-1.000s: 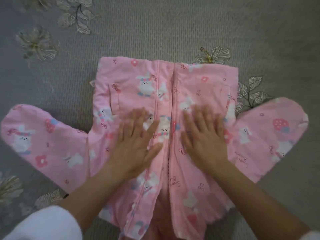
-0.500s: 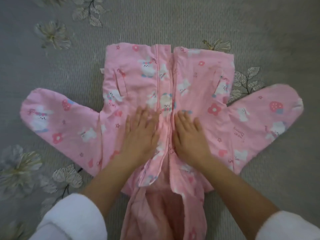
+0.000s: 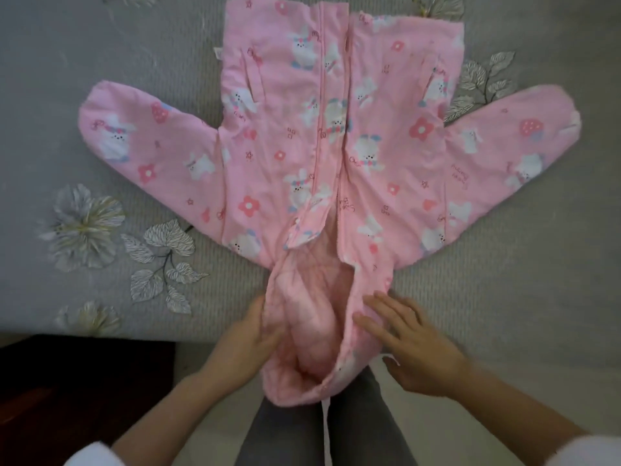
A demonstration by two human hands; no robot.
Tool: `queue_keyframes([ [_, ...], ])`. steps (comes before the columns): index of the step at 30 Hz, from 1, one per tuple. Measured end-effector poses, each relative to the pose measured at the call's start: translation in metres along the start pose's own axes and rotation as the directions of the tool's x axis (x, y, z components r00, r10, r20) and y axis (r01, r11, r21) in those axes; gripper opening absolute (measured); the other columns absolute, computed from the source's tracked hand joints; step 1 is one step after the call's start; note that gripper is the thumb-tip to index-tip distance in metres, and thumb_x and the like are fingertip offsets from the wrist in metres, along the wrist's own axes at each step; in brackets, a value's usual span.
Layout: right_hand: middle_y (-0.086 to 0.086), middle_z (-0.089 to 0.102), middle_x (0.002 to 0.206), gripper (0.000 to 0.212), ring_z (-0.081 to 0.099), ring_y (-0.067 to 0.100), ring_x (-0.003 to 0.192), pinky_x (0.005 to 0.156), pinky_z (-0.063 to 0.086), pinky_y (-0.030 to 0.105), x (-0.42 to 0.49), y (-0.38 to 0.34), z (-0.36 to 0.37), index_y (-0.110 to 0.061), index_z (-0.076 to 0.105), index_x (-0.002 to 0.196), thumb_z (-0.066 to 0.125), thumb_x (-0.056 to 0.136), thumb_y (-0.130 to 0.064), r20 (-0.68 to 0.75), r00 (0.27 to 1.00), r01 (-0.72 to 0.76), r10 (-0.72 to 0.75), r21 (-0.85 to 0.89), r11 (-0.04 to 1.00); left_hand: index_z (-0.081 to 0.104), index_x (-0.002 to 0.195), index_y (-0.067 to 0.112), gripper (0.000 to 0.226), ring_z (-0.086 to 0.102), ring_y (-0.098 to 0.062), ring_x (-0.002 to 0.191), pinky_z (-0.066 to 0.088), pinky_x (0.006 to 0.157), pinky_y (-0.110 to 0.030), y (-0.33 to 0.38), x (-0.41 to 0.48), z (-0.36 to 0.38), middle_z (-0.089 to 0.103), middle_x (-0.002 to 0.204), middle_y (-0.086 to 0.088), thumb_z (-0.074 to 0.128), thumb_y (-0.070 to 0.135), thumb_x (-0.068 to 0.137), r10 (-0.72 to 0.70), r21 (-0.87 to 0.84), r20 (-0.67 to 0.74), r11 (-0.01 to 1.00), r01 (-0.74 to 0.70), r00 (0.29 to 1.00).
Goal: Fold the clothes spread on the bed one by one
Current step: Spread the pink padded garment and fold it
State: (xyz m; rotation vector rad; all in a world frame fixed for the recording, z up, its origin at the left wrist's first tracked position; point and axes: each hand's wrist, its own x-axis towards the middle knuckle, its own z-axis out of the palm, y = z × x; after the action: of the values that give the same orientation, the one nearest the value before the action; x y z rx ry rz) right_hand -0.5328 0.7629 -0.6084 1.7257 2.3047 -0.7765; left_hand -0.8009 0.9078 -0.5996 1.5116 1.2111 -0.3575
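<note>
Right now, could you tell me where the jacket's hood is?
In the head view, the hood lies bottom centre, hanging over the bed edge between the left hand and right hand.

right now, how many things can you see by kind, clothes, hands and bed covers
pink jacket: 1
hands: 2 (left hand, right hand)
grey floral bedspread: 1
total: 4

The person wears white, apparently fleecy sleeves (image 3: 90, 455) and dark grey trousers (image 3: 284, 432).
</note>
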Motion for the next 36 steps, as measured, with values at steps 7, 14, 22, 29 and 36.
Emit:
queue_keyframes([
  [7, 0.003, 0.070, 0.113, 0.058, 0.068, 0.020, 0.103, 0.092, 0.046, 0.046, 0.038, 0.009, -0.027, -0.026, 0.073, 0.109, 0.088, 0.055, -0.043, -0.089, 0.996, -0.008, 0.007, -0.013, 1.000, 0.056, 0.064, 0.017, 0.008, 0.054, -0.010, 0.061, 0.043, 0.054, -0.020, 0.060, 0.021, -0.025, 0.059, 0.060, 0.014, 0.052, 0.020, 0.070, 0.028, -0.076, 0.249, 0.997, -0.009, 0.968],
  [14, -0.007, 0.059, 0.060, 0.017, 0.050, 0.001, 0.056, 0.056, 0.042, 0.019, 0.057, 0.047, -0.105, -0.007, 0.066, 0.075, 0.052, 0.086, -0.006, 0.040, 0.787, -0.202, 0.615, 0.960, 0.196, 0.060, 0.095, 0.012, 0.023, 0.057, -0.015, 0.043, 0.056, 0.054, -0.030, 0.109, 0.029, -0.128, 0.064, 0.062, -0.006, 0.053, 0.030, 0.084, 0.010, -0.767, 0.132, 0.634, 0.096, 0.991],
  [22, 0.000, 0.052, 0.126, 0.044, 0.050, 0.019, 0.118, 0.101, 0.039, 0.031, 0.140, 0.078, -0.136, -0.018, 0.050, 0.127, 0.040, 0.094, -0.045, 0.026, 0.492, -0.099, 0.870, 0.995, 0.027, 0.007, 0.144, 0.054, 0.099, 0.026, -0.015, 0.139, 0.026, 0.113, -0.041, 0.126, 0.098, -0.091, 0.026, 0.150, 0.001, 0.063, 0.067, 0.064, 0.161, -0.186, -0.348, 0.954, -0.236, 0.924],
  [29, 0.005, 0.023, 0.157, 0.056, 0.016, 0.022, 0.145, 0.111, 0.014, 0.045, 0.162, 0.074, -0.114, -0.041, 0.023, 0.148, 0.044, 0.096, -0.037, -0.607, 0.536, -0.416, 0.587, 0.416, 0.809, 0.011, 0.151, 0.036, 0.059, 0.007, -0.020, 0.146, 0.008, 0.118, -0.043, 0.136, 0.121, -0.060, 0.012, 0.158, -0.007, 0.033, 0.039, 0.097, 0.347, 0.189, -0.650, 0.935, -0.299, 0.676],
  [36, -0.005, -0.002, 0.162, 0.054, -0.008, 0.017, 0.148, 0.117, 0.003, 0.048, 0.192, 0.116, -0.101, -0.037, 0.006, 0.152, 0.028, 0.103, -0.035, -0.208, 0.831, -0.445, 0.515, 0.306, 0.842, 0.006, 0.152, 0.033, 0.055, -0.012, -0.015, 0.147, -0.003, 0.119, -0.043, 0.175, 0.175, -0.047, -0.007, 0.160, 0.009, 0.017, 0.043, 0.099, 0.603, 0.595, -0.331, 0.731, -0.335, 0.726],
])
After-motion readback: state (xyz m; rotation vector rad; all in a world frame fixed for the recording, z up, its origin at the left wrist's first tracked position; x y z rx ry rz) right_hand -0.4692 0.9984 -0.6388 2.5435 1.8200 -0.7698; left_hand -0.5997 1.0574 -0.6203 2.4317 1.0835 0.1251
